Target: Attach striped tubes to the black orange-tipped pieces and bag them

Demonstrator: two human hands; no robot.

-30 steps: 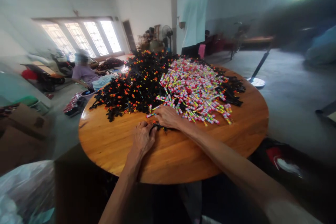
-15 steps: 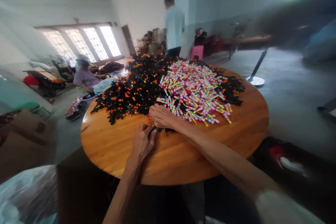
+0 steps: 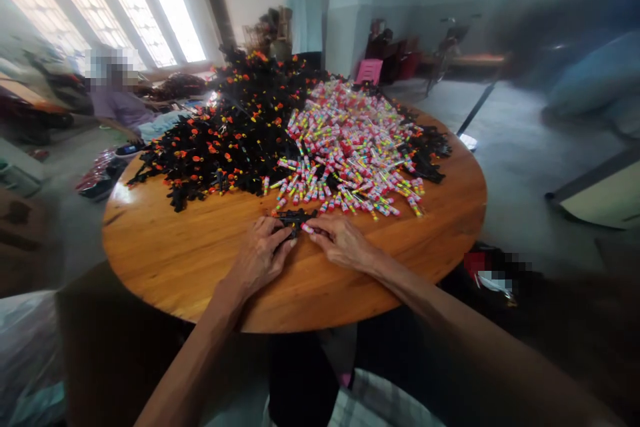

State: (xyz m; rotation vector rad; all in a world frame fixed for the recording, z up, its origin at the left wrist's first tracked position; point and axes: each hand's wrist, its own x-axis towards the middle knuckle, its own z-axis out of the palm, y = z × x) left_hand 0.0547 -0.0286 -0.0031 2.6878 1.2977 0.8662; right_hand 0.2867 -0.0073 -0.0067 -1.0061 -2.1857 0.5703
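Over the near part of the round wooden table [image 3: 165,253], my left hand [image 3: 263,247] is closed on a black toy gun [image 3: 299,215], which lies crosswise just above the wood. My right hand [image 3: 345,240] pinches a small pink-and-white tube [image 3: 307,229] between thumb and fingers. The tube's end is against or very near the toy gun's lower side; whether they are joined I cannot tell. Past my hands, a heap of colourful tubes [image 3: 350,147] spreads across the middle and right. To its left rises a larger pile of black toy guns [image 3: 215,140] with orange and yellow tips.
A seated person [image 3: 117,103] in a purple top is beyond the table's left side. Another person [image 3: 304,10] stands behind the piles. A pink stool [image 3: 369,71] is on the floor at the back. Plastic wrapping [image 3: 30,360] lies at the lower left.
My right hand has moved from the near edge of the piles back beside my left hand, and a tube now shows in its fingers. The toy gun is more visible. The view has tipped downward.
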